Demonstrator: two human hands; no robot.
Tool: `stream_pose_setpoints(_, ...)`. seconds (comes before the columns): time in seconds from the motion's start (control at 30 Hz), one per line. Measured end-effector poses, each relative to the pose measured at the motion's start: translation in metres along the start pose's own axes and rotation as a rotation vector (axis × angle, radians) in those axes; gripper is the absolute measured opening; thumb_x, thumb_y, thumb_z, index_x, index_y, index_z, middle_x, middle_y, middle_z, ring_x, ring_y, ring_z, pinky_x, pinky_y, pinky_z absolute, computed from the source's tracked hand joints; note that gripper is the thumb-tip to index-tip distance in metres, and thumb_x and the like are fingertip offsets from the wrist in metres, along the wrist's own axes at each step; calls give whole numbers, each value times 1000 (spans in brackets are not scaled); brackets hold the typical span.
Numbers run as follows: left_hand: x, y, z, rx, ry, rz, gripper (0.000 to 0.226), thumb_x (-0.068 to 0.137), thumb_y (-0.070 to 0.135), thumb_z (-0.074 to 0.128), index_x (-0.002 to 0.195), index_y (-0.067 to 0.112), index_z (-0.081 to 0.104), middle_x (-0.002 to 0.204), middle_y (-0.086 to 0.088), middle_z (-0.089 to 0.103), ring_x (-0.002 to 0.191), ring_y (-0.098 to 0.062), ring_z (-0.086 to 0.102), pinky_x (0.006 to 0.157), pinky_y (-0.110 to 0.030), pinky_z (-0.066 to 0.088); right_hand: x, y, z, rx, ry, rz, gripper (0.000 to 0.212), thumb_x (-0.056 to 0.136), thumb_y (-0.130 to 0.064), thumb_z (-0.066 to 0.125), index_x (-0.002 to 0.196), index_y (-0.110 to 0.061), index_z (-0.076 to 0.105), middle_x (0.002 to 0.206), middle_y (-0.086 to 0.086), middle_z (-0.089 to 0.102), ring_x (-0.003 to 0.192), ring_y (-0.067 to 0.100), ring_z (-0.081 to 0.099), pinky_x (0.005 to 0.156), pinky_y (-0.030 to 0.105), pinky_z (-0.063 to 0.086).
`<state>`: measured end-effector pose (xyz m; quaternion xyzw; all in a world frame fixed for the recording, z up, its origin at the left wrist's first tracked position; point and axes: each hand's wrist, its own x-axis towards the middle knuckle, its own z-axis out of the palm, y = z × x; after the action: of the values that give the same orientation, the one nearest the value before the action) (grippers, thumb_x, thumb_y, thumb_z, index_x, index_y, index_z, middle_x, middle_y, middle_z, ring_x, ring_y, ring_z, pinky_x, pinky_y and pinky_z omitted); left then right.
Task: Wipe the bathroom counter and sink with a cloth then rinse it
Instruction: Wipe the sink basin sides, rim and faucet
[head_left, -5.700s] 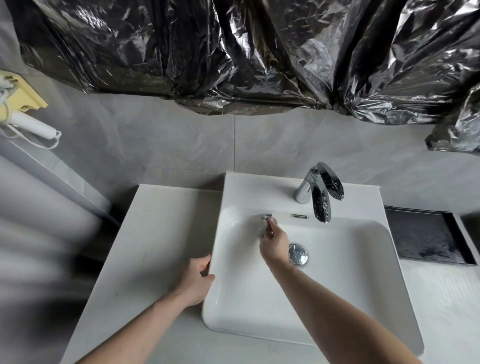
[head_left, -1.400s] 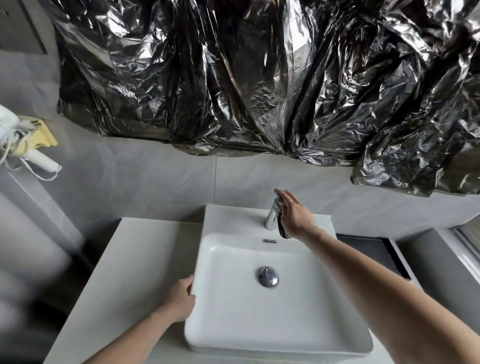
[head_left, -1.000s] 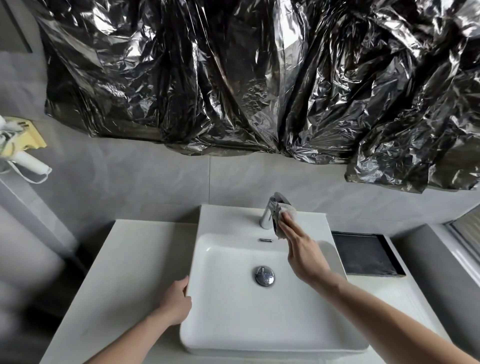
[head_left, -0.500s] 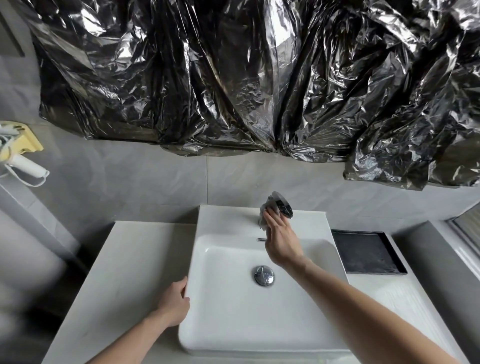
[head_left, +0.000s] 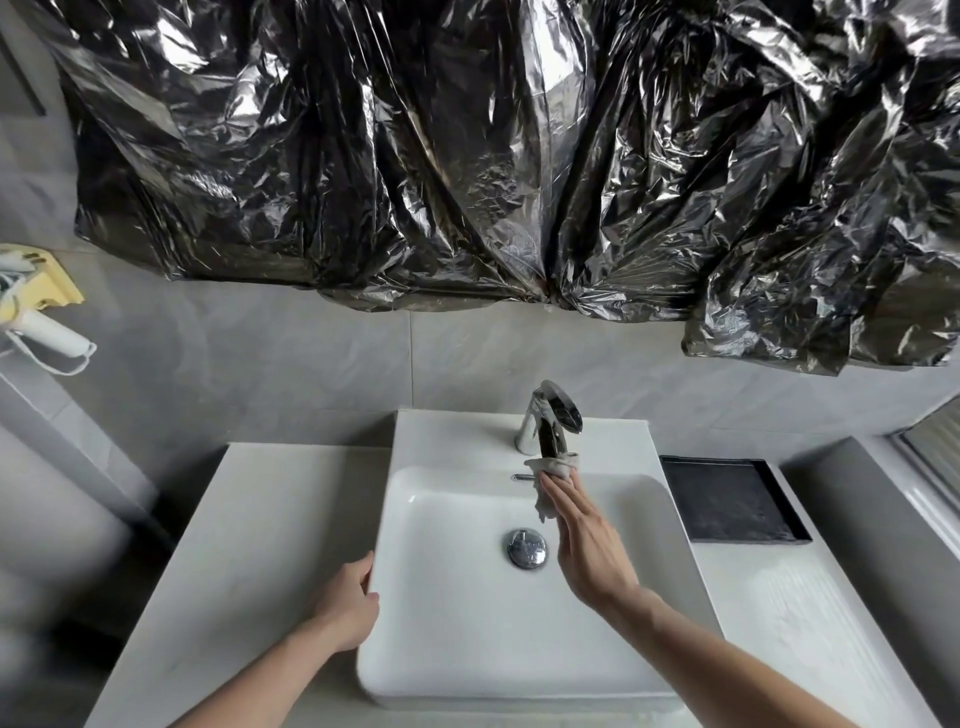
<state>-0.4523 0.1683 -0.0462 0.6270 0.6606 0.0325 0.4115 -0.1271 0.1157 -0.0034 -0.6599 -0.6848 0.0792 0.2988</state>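
A white rectangular sink sits on the pale counter. The chrome faucet stands at the sink's back edge. My right hand reaches over the basin with its fingers stretched out, holding a small grey cloth against the tip of the spout. Part of the cloth hangs down beside my fingers, and my thumb is hidden. My left hand holds the sink's left rim, fingers curled against its outer wall. No water runs from the faucet.
A chrome drain plug sits in the basin. A black tray lies on the counter to the right. Crumpled black plastic sheeting covers the wall above. A white and yellow device hangs at the far left.
My right hand has moved with the cloth from the faucet's handle and body down to the spout tip, and its fingers have straightened. My left hand has stayed on the sink's rim.
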Motion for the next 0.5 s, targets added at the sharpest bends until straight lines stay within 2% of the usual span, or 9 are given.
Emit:
stream_pose_setpoints(0.07,2,-2,0,2,2,1,67,88,11,49,151,31,43,143,7,59,129,-20,58,103,-29,48,0,-8,-5,43,48,-16,51,107,-21,21,145,-7,51,133,11,61,141,-12,30,108,3,28)
stream_pose_setpoints(0.1,1,-1,1,1,4,-1,67,88,11,49,152,31,42,145,7,57,131,-20,56,105,-28,47,0,-8,-6,58,56,-32,51,106,-21,22,145,-6,51,129,13,62,140,-12,32,108,2,26)
stream_pose_setpoints(0.17,1,-1,2,-2,16,-7,65,90,9,49,152,28,41,148,5,54,134,-21,53,105,-25,43,-2,-6,-9,66,66,-73,47,106,-15,27,147,-6,48,138,4,59,147,-7,27,112,7,27)
stream_pose_setpoints(0.23,1,1,3,-21,11,-11,65,91,10,50,153,27,39,151,4,51,136,-21,51,106,-25,42,-3,-2,-8,67,64,-90,47,106,-8,33,152,-11,44,155,-7,44,152,4,26,116,13,28)
stream_pose_setpoints(0.3,2,0,3,-28,0,-22,66,91,11,50,154,26,38,151,4,51,136,-20,51,106,-25,42,3,-2,-6,73,55,-96,52,104,-3,39,155,-14,40,162,-6,35,153,9,27,118,18,30)
stream_pose_setpoints(0.4,3,-4,1,-38,-22,-35,71,88,15,51,155,29,34,152,7,49,138,-18,50,111,-31,42,31,-1,-2,42,55,-73,55,102,4,42,154,-11,41,163,-2,35,156,14,21,121,28,31)
stream_pose_setpoints(0.5,6,-8,1,-45,-26,-37,72,87,15,51,156,29,34,153,8,48,140,-18,47,114,-34,41,61,-3,-1,8,87,8,55,100,2,44,154,-11,42,162,1,39,151,22,34,121,29,30)
